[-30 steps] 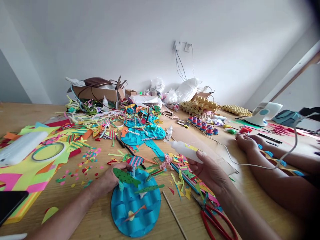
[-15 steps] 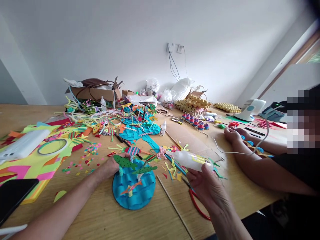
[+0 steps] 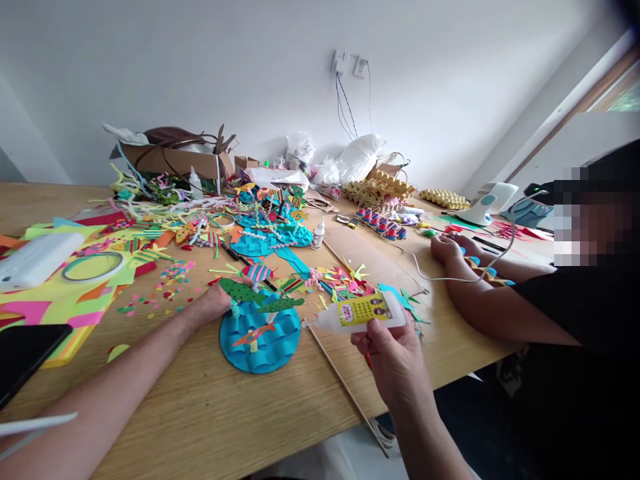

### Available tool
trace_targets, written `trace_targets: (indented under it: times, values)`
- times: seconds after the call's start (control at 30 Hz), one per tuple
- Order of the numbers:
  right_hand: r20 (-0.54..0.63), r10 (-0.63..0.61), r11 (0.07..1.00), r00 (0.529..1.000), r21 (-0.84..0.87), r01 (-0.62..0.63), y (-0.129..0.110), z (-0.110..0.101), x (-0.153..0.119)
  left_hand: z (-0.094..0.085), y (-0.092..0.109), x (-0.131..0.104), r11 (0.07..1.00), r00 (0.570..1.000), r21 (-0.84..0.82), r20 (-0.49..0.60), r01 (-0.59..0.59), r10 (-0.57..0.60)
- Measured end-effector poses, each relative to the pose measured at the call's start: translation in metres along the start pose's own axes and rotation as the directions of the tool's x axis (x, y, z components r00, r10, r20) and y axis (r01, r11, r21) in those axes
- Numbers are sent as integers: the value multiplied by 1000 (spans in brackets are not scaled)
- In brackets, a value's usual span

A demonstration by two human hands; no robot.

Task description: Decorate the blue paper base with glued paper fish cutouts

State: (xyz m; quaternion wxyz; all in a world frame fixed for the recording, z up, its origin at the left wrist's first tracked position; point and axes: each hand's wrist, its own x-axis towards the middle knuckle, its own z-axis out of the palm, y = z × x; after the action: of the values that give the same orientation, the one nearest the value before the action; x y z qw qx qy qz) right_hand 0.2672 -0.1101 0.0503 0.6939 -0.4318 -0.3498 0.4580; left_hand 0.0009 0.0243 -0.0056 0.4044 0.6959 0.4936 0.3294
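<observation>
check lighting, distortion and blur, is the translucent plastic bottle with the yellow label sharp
Head view: bottle fairly sharp, smallest print unreadable; head view, right: mosaic blocks cover part of a person in black; head view, outer edges: wide-angle stretch, dark top right corner; head view: soft light, plain white wall unevenly shaded.

The whitish bottle (image 3: 363, 314) in the right fingers (image 3: 381, 335) is labelled yellow. Left of them, the disc (image 3: 267, 353) is turquoise, one fish (image 3: 239, 290) dark-spotted green.
</observation>
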Motion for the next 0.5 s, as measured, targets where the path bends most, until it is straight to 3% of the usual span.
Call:
trace_targets:
  times: [0.13, 0.27, 0.5]
  values:
    - [75, 12, 988, 997, -156, -1, 2, 6, -4, 0, 11, -4, 998, 998, 34, 13, -55, 55]
    - [152, 58, 981, 987, -192, -28, 8, 15, -5, 0, 22, -7, 999, 1000, 38, 13, -24, 23]
    - [222, 16, 935, 975, -349, 64, 16, 21, -5, 1, 12, -3, 999, 1000, 37, -6, -12, 13]
